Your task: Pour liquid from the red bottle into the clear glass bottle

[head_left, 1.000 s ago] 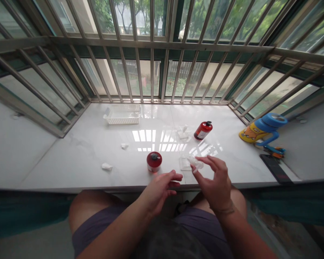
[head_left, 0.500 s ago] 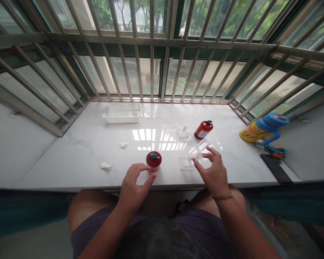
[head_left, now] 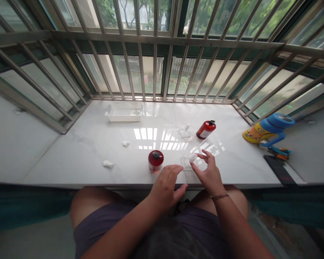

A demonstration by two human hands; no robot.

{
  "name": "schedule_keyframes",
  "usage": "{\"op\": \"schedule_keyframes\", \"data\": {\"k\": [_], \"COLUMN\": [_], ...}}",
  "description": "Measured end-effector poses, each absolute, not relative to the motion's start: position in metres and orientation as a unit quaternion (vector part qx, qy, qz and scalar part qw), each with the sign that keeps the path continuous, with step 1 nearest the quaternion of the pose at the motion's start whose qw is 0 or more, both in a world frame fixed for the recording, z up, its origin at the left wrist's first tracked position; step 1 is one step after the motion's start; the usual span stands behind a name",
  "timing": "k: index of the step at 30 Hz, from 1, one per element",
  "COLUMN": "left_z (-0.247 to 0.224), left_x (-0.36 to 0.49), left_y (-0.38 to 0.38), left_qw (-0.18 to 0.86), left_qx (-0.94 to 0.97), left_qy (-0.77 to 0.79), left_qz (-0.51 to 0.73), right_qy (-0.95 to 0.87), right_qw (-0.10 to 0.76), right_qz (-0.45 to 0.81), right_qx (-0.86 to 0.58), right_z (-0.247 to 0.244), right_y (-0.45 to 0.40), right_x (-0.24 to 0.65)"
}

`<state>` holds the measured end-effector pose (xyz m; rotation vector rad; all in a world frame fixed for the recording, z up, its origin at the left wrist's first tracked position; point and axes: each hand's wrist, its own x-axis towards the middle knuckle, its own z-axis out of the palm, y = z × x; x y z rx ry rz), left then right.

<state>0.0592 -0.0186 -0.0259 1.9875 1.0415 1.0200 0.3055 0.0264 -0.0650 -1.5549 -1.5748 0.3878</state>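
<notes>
A white tuft (head_left: pixel 193 157) sits between the thumb (head_left: pixel 192 166) and forefinger (head_left: pixel 201 155) of a person's right hand (head_left: pixel 209 178), the fingertips close on either side of it, though whether they grip it cannot be told. The tuft is over a clear plastic square (head_left: pixel 187 162) on a white marble sill (head_left: pixel 70 162). The left hand (head_left: pixel 166 189), its fingers loosely curled and held together around nothing, is just left of the clear plastic square, beside a red jar (head_left: pixel 156 160). Beyond the clear plastic square stand a second clear piece (head_left: pixel 185 133) and a red bottle (head_left: pixel 206 129). Well left of it are two white scraps (head_left: pixel 108 164) and a white plastic basket (head_left: pixel 124 112); well right, a blue and yellow toy (head_left: pixel 268 127) and a phone (head_left: pixel 279 169).
</notes>
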Motion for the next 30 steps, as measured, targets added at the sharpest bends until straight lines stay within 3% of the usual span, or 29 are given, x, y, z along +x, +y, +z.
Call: {"op": "schedule_keyframes", "data": {"k": [9, 30], "left_z": [-0.098, -0.094], "left_x": [0.139, 0.136], "left_y": [0.058, 0.072], "left_qw": [0.379, 0.413], "left_qx": [0.716, 0.682], "left_qy": [0.451, 0.486], "left_qz": [0.375, 0.359], "right_qy": [-0.612, -0.581], "right_qw": [0.456, 0.480], "right_qz": [0.210, 0.256], "right_qx": [-0.611, -0.606], "right_z": [-0.069, -0.084], "right_y": [0.026, 0.029], "right_x": [0.304, 0.302]}}
